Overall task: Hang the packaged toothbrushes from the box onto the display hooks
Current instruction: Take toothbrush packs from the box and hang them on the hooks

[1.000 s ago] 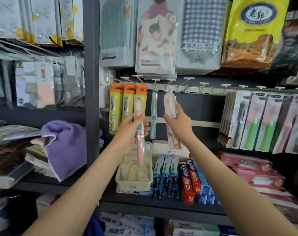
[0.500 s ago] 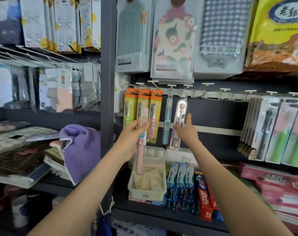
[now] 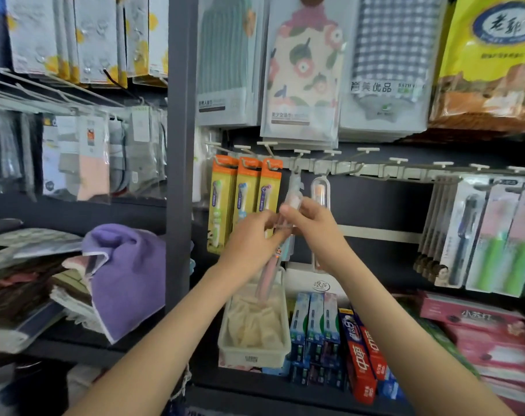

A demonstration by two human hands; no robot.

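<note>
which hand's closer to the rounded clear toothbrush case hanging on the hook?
Right. The right hand sits just below the clear case; the left hand is lower and farther left. Both hold the pink toothbrush pack.

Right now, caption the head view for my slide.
Left hand and right hand grip a pink packaged toothbrush beneath display hooks.

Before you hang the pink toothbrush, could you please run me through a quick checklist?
1. Toothbrush gripped by left hand and right hand: ok.
2. Bare hook free to the right: ok.
3. Hang hole lined up with a hook: cannot tell, blurred.
4. Pack top up at rail height: not ok, it is below.
5. Neighbouring case hanging on its own hook: ok.
</note>
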